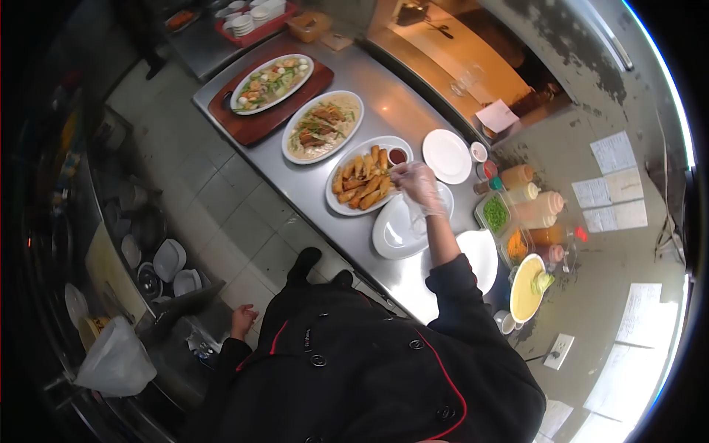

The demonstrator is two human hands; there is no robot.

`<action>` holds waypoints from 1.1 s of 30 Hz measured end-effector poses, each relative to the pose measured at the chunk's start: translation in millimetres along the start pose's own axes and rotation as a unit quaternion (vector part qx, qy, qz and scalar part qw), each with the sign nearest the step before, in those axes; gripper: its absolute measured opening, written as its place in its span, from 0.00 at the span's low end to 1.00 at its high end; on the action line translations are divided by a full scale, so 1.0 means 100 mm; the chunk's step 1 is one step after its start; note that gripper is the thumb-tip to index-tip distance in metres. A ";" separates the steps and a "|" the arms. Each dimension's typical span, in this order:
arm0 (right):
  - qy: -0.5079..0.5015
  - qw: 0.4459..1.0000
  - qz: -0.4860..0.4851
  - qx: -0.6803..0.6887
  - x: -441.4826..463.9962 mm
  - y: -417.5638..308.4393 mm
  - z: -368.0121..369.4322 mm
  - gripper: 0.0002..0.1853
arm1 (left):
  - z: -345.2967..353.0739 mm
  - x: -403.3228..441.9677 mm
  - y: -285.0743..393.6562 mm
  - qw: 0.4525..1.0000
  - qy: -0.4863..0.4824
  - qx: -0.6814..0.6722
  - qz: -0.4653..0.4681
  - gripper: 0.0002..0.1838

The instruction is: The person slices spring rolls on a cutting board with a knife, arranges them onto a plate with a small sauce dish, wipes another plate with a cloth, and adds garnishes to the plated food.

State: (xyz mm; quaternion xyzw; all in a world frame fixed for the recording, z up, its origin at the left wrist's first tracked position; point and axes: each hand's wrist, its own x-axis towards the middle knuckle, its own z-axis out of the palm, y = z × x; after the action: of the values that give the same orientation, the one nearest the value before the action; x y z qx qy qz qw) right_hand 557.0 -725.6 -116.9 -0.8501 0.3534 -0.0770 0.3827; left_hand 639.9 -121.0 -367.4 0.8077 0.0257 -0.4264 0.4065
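My right hand (pixel 417 184), in a clear plastic glove, reaches over the edge of an oval white plate (pixel 349 209) of fried spring rolls (pixel 362 177). Its fingers are pinched together close beside a small cup of red sauce (pixel 397 156); anything between them is too small to make out. Under the wrist lies a bare oval white plate (pixel 399 232). My left hand (pixel 244 321) hangs bare at my side, away from the table, fingers loosely apart with nothing in them.
Further along the steel table (pixel 399 103) stand an oval dish in creamy sauce (pixel 323 127) and a vegetable dish (pixel 272 83) on a wooden board (pixel 229 122). Sauce bottles (pixel 543 203), chopped greens (pixel 495 213) and a yellow oval dish (pixel 526 288) line the wall side. Bowls (pixel 170 258) sit on a shelf opposite.
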 end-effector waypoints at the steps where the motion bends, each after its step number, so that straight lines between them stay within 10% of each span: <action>1: -0.024 1.000 0.009 -0.014 0.07 0.00 0.14 0.08 | -0.01 -0.05 -0.11 1.000 0.015 0.008 0.003 0.21; 6: 0.006 0.984 -0.150 -0.099 0.27 0.14 0.56 0.06 | -0.05 -0.34 -0.58 0.997 0.051 0.050 -0.005 0.21; 25: 0.038 0.979 -0.061 -0.191 0.76 0.43 0.35 0.11 | -0.27 0.00 -0.32 0.994 0.055 -0.085 -0.047 0.20; 33: 0.046 0.975 -0.177 -0.124 0.57 0.40 0.40 0.09 | -0.26 0.02 -0.18 0.998 0.050 -0.032 -0.039 0.22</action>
State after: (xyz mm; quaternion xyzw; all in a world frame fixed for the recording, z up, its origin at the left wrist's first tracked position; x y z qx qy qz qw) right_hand 593.3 -757.5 -180.8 -0.9356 0.2211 -0.1386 0.2377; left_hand 651.2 -92.2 -372.2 0.8128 0.0907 -0.4002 0.4134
